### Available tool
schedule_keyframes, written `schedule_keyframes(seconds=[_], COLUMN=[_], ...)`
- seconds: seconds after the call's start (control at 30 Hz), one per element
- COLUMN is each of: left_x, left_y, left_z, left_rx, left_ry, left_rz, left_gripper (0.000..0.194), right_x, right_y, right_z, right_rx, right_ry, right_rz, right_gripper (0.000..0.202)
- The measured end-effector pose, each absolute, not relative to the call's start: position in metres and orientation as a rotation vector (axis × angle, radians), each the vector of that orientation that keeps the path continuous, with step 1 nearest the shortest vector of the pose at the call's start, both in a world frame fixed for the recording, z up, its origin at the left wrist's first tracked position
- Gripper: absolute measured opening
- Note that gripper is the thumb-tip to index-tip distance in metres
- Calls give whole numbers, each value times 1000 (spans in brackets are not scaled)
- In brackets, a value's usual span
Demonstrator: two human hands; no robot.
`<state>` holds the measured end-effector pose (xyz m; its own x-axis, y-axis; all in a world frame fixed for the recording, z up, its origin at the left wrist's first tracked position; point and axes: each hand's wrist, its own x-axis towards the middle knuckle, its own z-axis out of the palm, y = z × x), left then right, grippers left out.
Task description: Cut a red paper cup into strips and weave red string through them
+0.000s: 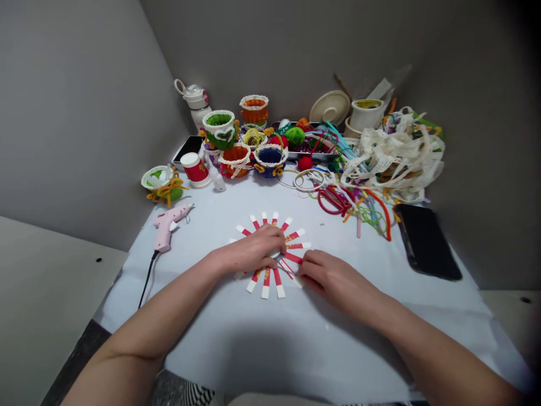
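Observation:
A red-and-white paper cup (266, 278) lies flat on the table, its wall cut into strips that fan out like rays around the base. My left hand (257, 248) rests over its middle, fingers bent down on the base and covering most of it along with some left strips. At the lower right of the fan, the closed fingertips of my right hand (327, 273) grip the end of one strip. Exactly how the fingertips meet the paper is partly hidden.
A pink glue gun (169, 225) with a black cord lies left. Behind stand an uncut paper cup (196, 171), several yarn-woven baskets (270, 160) and a white bottle (198, 104). Red-handled scissors (333, 200), lace trim (393, 158) and a black phone (428, 241) are to the right.

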<state>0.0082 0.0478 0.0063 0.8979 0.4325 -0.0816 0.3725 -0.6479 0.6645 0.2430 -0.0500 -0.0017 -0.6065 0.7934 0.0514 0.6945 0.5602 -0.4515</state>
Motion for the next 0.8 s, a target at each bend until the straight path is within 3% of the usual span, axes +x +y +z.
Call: schedule_keyframes(seconds=[0.4, 0.8], left_x=[7, 6], left_y=[49, 49], left_z=[8, 8], left_rx=[2296, 2283], left_ry=[479, 485], left_rz=[67, 78], left_gripper=[19, 21], right_x=[234, 251], right_y=[-70, -41], right_z=[8, -11], right_rx=[-1113, -1442], right_ry=[-2890, -2499], right_rz=[485, 435], right_gripper=[23, 18])
